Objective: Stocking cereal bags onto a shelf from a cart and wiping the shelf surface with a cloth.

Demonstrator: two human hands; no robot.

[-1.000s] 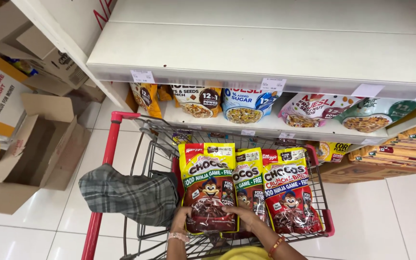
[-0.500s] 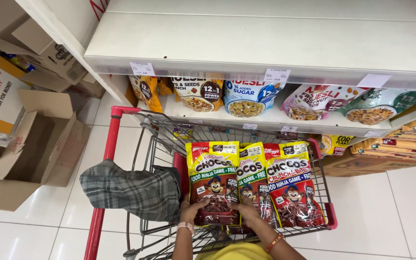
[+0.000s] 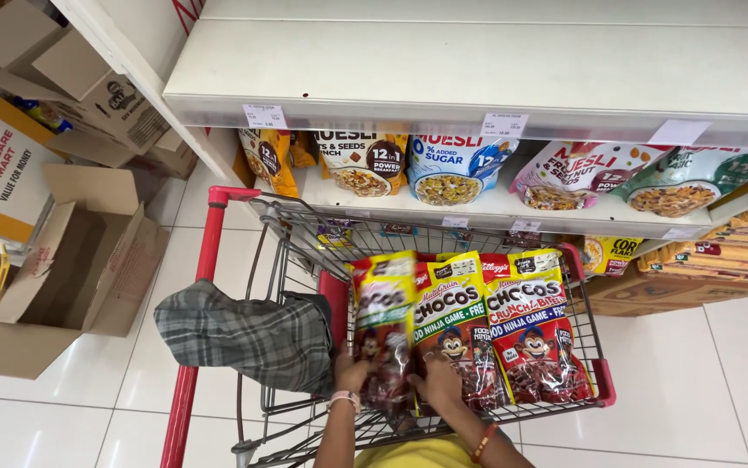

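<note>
Three tall yellow-and-brown cereal bags stand side by side in a red wire shopping trolley (image 3: pixel 209 260). My left hand (image 3: pixel 350 374) grips the lower edge of the leftmost cereal bag (image 3: pixel 384 325), which is turned edge-on. Fingers of my right hand (image 3: pixel 437 386) press the base of the middle cereal bag (image 3: pixel 456 334). The right cereal bag (image 3: pixel 532 334) leans against the trolley's far side, untouched. A bracelet sits on each wrist.
A folded checked cloth (image 3: pixel 248 334) hangs over the trolley's child seat. White shelves (image 3: pixel 478 78) ahead carry muesli pouches (image 3: pixel 448 169). An open cardboard box (image 3: pixel 62 269) lies on the tiled floor at left, with more cartons (image 3: pixel 97 95) behind it and boxes (image 3: pixel 677 277) at lower right.
The leftmost bag has been twisted sideways and pulled a little apart from the others. Both hands have moved up along the bags' bases. The view has shifted slightly lower.
</note>
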